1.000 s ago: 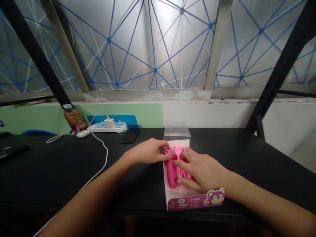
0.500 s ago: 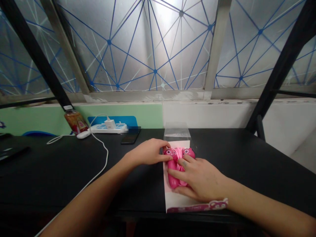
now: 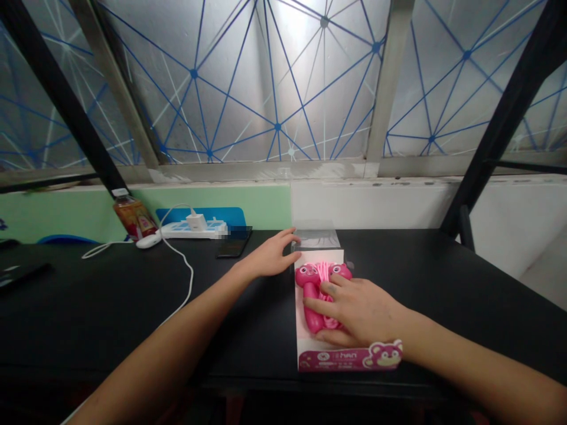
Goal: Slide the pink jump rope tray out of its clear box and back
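Observation:
A pink jump rope [image 3: 312, 307] with bear-head handles and a bundled cord lies in a white cardboard insert [image 3: 308, 348]. The insert has a printed bear strip along its front edge. My right hand [image 3: 354, 310] lies over the rope from the right, its fingers across the cord and handles, hiding most of the right handle. Beyond the insert is a clear plastic box [image 3: 316, 239]. My left hand [image 3: 274, 254] is open, fingers apart, at the left side of that box; whether it touches the plastic I cannot tell.
A dark phone [image 3: 234, 243] lies to the left on the black table [image 3: 420, 283]. Farther left are a white power strip [image 3: 195, 229] with a plugged-in charger, a white cable [image 3: 191, 274] and a leaning drink bottle [image 3: 135, 217]. Window panes and black slanted posts rise behind.
My left hand has let go of the left handle's head and moved up and left toward the plastic box. The printed front strip has tipped up into clearer view. My right hand stays on the rope.

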Demonstrator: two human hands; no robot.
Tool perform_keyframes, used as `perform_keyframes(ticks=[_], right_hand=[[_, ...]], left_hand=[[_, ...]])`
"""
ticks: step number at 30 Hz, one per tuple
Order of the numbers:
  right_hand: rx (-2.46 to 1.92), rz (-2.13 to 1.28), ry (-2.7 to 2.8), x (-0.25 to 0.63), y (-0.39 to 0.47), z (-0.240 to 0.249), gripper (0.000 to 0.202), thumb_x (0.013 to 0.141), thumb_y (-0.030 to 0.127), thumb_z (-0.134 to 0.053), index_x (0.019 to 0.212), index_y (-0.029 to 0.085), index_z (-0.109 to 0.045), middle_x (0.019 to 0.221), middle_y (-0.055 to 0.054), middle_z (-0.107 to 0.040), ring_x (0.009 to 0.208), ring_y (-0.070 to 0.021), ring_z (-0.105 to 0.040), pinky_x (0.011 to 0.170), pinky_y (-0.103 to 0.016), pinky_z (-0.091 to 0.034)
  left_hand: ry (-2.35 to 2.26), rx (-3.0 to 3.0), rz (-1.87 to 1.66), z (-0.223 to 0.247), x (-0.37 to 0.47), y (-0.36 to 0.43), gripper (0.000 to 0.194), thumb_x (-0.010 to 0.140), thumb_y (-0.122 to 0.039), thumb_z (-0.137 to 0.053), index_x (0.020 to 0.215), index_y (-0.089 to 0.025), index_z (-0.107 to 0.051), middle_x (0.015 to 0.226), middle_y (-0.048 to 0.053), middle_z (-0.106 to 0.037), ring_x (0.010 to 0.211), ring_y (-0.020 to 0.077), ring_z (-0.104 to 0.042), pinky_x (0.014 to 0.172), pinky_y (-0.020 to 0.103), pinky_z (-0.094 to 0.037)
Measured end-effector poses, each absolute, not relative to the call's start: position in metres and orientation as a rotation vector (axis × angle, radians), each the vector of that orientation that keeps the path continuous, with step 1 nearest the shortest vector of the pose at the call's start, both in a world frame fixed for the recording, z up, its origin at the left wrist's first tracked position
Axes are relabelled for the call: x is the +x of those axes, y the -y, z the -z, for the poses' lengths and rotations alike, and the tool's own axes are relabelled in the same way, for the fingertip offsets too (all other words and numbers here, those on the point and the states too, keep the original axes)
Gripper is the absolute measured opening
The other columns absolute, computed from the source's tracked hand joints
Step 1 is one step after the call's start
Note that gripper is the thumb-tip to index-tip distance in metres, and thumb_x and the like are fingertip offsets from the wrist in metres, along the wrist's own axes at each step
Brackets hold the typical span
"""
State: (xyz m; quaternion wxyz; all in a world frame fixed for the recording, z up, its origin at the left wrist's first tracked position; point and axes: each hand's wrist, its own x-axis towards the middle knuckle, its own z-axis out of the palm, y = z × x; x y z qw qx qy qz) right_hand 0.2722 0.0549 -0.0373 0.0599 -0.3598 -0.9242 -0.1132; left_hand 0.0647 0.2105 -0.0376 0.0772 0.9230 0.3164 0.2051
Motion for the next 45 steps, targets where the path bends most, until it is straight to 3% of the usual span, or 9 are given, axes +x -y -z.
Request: perform_keyframes(ticks=[6, 11, 17, 24, 32, 36, 40, 45], right_hand=[[-1.037, 0.292, 2.788, 0.273, -0.05, 0.036, 0.048, 0.09, 0.054, -0.048, 0.128, 0.025, -0.054, 0.105, -0.012, -0.064, 0.088, -0.0293, -0.06, 0.067, -0.039, -0.049], [-1.028, 0.297, 2.775, 0.274, -0.051, 0.036, 0.048, 0.09, 0.056, -0.048, 0.127, 0.026, -0.054, 0.106, -0.011, -0.064, 0.09, -0.0291, -0.059, 0.069, -0.039, -0.048], [-1.034, 0.334, 2.748, 0.276, -0.057, 0.041, 0.047, 0.092, 0.052, -0.048, 0.13, 0.025, -0.052, 0.108, -0.012, -0.063, 0.09, -0.0271, -0.058, 0.069, -0.037, -0.048], [-1.171, 0.381, 2.655, 0.279, -0.071, 0.049, 0.049, 0.096, 0.049, -0.043, 0.136, 0.022, -0.048, 0.11, -0.014, -0.061, 0.095, -0.0278, -0.058, 0.069, -0.037, -0.049], [-1.088, 0.614, 2.523, 0.281, -0.082, 0.053, 0.047, 0.098, 0.047, -0.041, 0.123, 0.011, -0.057, 0.11, -0.02, -0.06, 0.104, -0.0307, -0.053, 0.087, -0.047, -0.042], [-0.81, 0.372, 2.676, 0.276, -0.064, 0.049, 0.041, 0.098, 0.046, -0.04, 0.115, 0.016, -0.062, 0.097, -0.012, -0.063, 0.09, -0.0243, -0.057, 0.08, -0.039, -0.043], [-0.612, -0.017, 2.868, 0.274, -0.051, 0.046, 0.05, 0.087, 0.062, -0.05, 0.106, 0.019, -0.066, 0.085, -0.005, -0.064, 0.078, -0.0203, -0.058, 0.069, -0.032, -0.041], [-0.771, -0.13, 2.861, 0.275, -0.052, 0.044, 0.046, 0.083, 0.057, -0.058, 0.109, 0.02, -0.066, 0.094, -0.006, -0.064, 0.083, -0.0214, -0.06, 0.07, -0.032, -0.043]], left_hand=[[-0.931, 2.678, -0.639, 0.034, 0.062, -0.21, 0.024, 0.082, -0.029, -0.06, 0.103, -0.017, -0.058, 0.13, 0.013, -0.056, 0.116, 0.0257, -0.057, 0.09, 0.034, -0.047], [-1.02, 2.581, -0.632, 0.035, 0.063, -0.211, 0.035, 0.08, -0.031, -0.062, 0.113, -0.019, -0.057, 0.121, 0.009, -0.063, 0.1, 0.023, -0.064, 0.082, 0.032, -0.048], [-0.972, 2.646, -0.621, 0.034, 0.061, -0.204, 0.035, 0.081, -0.021, -0.056, 0.115, -0.019, -0.063, 0.124, 0.008, -0.063, 0.102, 0.0213, -0.063, 0.091, 0.033, -0.047], [-0.963, 2.671, -0.604, 0.033, 0.066, -0.186, 0.036, 0.08, -0.017, -0.054, 0.115, -0.02, -0.064, 0.129, 0.008, -0.061, 0.101, 0.0211, -0.064, 0.088, 0.033, -0.049], [-0.911, 2.709, -0.642, 0.037, 0.07, -0.173, 0.036, 0.081, -0.014, -0.055, 0.115, -0.019, -0.064, 0.131, 0.01, -0.059, 0.105, 0.0218, -0.063, 0.09, 0.034, -0.049], [-0.901, 2.691, -0.641, 0.036, 0.067, -0.177, 0.037, 0.08, -0.014, -0.054, 0.115, -0.02, -0.064, 0.132, 0.009, -0.059, 0.105, 0.0213, -0.063, 0.09, 0.033, -0.048], [-0.923, 2.684, -0.629, 0.034, 0.067, -0.179, 0.039, 0.078, -0.012, -0.055, 0.115, -0.021, -0.065, 0.132, 0.008, -0.059, 0.106, 0.0217, -0.062, 0.089, 0.032, -0.048], [-0.906, 2.698, -0.616, 0.034, 0.068, -0.177, 0.036, 0.079, -0.013, -0.054, 0.113, -0.02, -0.065, 0.127, 0.008, -0.062, 0.104, 0.0215, -0.062, 0.086, 0.031, -0.049]])
